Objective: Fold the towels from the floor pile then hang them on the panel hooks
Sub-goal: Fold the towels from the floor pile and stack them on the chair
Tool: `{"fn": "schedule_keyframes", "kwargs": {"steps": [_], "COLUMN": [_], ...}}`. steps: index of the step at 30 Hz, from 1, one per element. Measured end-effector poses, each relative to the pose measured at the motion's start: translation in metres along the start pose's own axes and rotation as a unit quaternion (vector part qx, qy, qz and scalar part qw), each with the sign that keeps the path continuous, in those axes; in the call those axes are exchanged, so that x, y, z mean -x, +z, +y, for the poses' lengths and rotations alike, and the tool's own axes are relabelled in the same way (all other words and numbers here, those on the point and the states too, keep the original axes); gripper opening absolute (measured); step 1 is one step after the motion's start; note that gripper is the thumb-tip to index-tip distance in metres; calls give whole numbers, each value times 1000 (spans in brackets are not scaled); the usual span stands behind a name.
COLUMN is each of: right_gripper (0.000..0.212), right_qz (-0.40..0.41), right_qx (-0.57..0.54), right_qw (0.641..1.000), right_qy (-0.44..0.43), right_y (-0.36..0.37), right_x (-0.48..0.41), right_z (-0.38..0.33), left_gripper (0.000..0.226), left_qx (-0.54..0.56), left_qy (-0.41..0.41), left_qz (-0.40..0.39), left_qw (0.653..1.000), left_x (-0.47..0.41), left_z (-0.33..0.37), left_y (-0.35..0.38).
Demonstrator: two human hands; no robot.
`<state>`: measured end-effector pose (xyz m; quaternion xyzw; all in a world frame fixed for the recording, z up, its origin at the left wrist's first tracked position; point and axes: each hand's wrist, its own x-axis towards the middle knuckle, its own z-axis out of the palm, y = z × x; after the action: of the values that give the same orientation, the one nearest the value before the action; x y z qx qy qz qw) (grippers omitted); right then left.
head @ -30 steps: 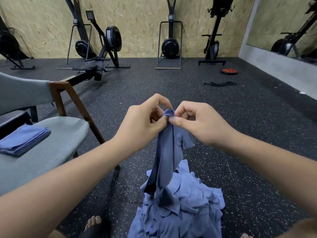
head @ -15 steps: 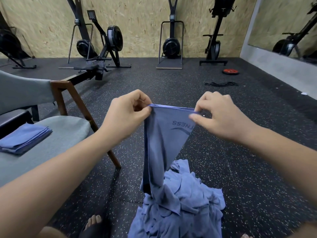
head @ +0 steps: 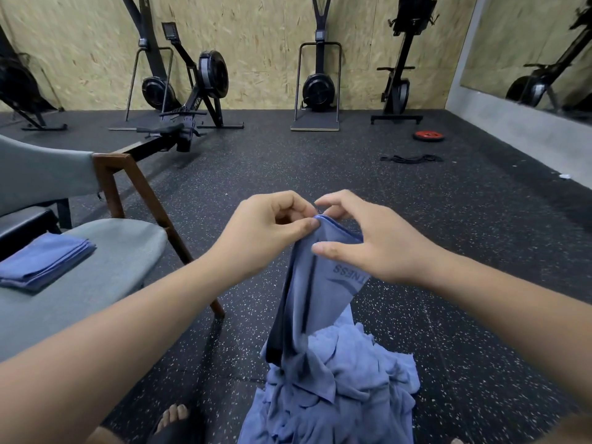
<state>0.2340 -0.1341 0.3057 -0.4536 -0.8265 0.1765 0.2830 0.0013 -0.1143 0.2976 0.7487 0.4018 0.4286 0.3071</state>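
Note:
A blue towel with dark lettering hangs from my hands above the crumpled pile of blue towels on the floor. My left hand pinches its top corner between thumb and curled fingers. My right hand is close beside it, thumb in front of the cloth and fingers behind the top edge, loosely around it. The towel's lower end still trails into the pile. A folded blue towel stack lies on the seat of the grey chair at my left. No panel hooks are in view.
Rowing and ski machines stand along the far plywood wall. A red weight plate and a black band lie on the dark rubber floor at the right. My sandalled foot is beside the pile. A mirror lines the right wall.
The hands spread the towel's top edge apart half a second ago; now they have come back together, the right hand sliding in toward the left along the edge.

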Motion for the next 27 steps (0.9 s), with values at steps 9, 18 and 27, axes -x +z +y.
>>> {"fn": "schedule_keyframes", "kwargs": {"steps": [9,18,27], "right_gripper": [7,14,12], "right_qz": [36,88,148], "right_qx": [-66,-88,-89], "right_qw": [997,992,985], "right_qy": [-34,-37,-26], "right_y": [1,-11,-35], "right_x": [-8,-12,-14], "right_z": [6,16,23], "left_gripper": [21,21,27], "left_qx": [63,24,-108], "left_qy": [-11,-23,-60], "left_qz": [30,-10,-81], "left_qw": [997,999,989], "left_x": [14,25,27], "left_z": [-11,-36,-70], "left_y": [23,42,44]}}
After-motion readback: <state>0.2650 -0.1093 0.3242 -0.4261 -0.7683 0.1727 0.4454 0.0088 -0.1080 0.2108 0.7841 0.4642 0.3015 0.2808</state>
